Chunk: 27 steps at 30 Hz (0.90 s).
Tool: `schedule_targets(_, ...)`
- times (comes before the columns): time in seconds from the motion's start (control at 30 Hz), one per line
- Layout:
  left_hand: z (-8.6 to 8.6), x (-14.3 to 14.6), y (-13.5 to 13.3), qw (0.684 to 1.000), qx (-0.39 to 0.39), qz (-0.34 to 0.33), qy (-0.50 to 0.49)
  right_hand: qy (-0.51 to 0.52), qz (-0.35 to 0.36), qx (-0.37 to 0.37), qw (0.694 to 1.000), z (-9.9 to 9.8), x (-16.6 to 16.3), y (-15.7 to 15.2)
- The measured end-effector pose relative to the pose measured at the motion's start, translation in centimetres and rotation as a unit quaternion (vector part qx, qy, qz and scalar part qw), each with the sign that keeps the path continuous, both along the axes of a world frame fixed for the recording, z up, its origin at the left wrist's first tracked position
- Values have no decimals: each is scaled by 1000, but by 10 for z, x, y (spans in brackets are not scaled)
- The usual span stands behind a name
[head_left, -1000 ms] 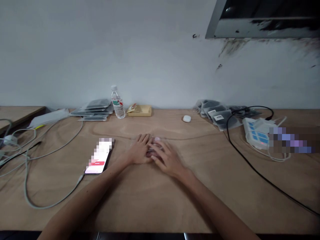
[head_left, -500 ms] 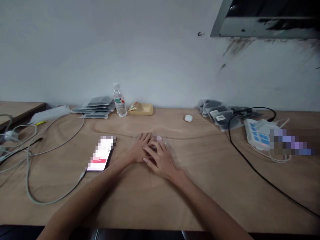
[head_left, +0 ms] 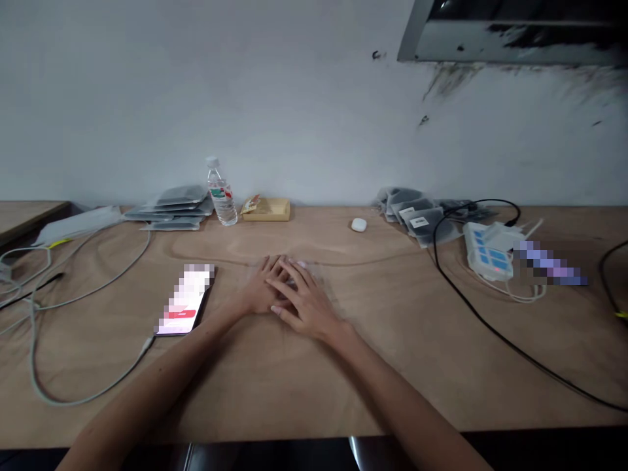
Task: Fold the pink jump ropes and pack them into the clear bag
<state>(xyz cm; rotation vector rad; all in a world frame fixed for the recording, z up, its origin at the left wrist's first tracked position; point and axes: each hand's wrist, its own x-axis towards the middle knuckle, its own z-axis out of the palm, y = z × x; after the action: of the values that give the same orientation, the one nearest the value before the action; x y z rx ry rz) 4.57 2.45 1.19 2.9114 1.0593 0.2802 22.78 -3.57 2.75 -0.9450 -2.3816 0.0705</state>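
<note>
My left hand (head_left: 258, 292) lies flat on the wooden table (head_left: 314, 386), fingers stretched forward. My right hand (head_left: 305, 305) lies flat beside it, its fingers reaching partly over the left hand's fingers. Both rest on a small clear plastic bag (head_left: 314, 271) with something pinkish inside, mostly hidden under the fingers. Neither hand grips it. A phone (head_left: 184, 301) with a lit screen lies just left of my left hand, a cable plugged into its near end.
Along the wall stand a water bottle (head_left: 220, 192), a yellow box (head_left: 267, 209), a white earbud case (head_left: 358, 225) and stacks of grey bags (head_left: 173, 209) (head_left: 417, 219). A white power strip (head_left: 485, 252) and black cable (head_left: 490, 330) lie right; grey cables (head_left: 59, 307) left.
My right hand has slid leftward, further over the left hand's fingers. The camera has tipped slightly, shifting the whole scene.
</note>
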Motion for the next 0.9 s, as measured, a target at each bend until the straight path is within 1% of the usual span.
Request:
schedule_targets(0.1, 3, 2, -1, 1000, 3, 5, 3, -1, 13, -6, 1000, 0, 8, 4)
schedule_targets(0.2, 9, 4, -3, 1000, 11, 21, 8, 45, -1, -18, 999, -4, 34, 12)
schedule_targets(0.3, 17, 5, -5, 1000, 13, 24, -9, 124, -100, -39, 986, -15, 70, 23)
schedule_targets(0.33, 20, 6, -5, 1000, 9, 19, -18, 136, -125, -50, 981, -20, 80, 27)
schedule_targets(0.37, 22, 5, -5, 999, 3, 12, -29, 139, -130, -61, 980, -24, 88, 31)
schedule_targets(0.47, 26, 4, -5, 998, -12, 2, -66, 113, -87, -75, 987, -34, 99, 38)
schedule_targets(0.6, 25, 1, -5, 997, -11, -4, -82, 66, -40, -72, 994, -38, 96, 40)
schedule_targets(0.73, 26, 0, -6, 997, -15, -17, -77, 51, -42, -93, 993, -37, 95, 38)
schedule_targets(0.9, 29, -1, -7, 997, -26, -20, -76, 18, -39, -92, 995, -36, 98, 38)
